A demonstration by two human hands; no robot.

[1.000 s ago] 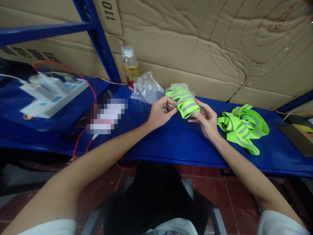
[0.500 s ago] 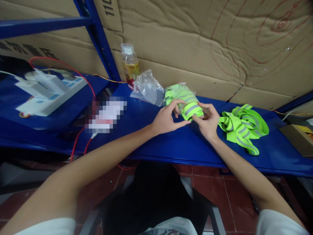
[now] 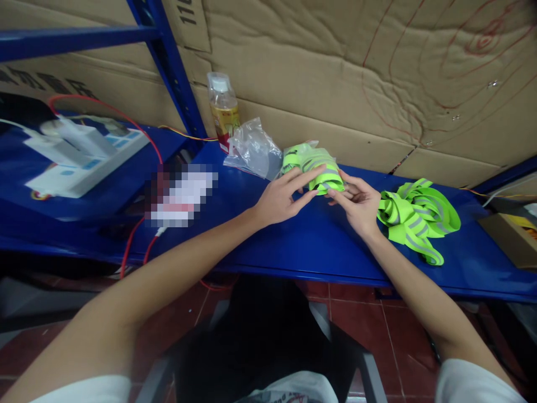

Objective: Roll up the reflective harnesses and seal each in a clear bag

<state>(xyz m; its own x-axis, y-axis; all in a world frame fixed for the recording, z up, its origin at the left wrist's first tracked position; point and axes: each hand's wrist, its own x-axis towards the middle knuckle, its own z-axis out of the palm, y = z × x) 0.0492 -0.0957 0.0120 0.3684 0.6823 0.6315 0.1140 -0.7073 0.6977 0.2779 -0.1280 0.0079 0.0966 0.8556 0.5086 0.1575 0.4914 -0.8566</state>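
Note:
A folded bundle of fluorescent yellow-green reflective strap with grey stripes is held between my two hands over the blue shelf. My left hand grips its left side, fingers over the top and thumb at the near edge. On the other side, my right hand pinches the bundle's right end; some fingers are hidden behind it. Just beyond lies a clear plastic bag with more of the same strap in or under it. A loose, tangled reflective strap rests right of my right hand.
A crumpled clear bag and a bottle stand at the back left. Further left are a white power strip, a red cable and a blurred-out item. A cardboard box sits far right; cardboard sheeting backs the blue shelf.
The held bundle has risen slightly away from me and looks flatter. My left fingers have moved further over its top, and the left thumb now presses its near edge.

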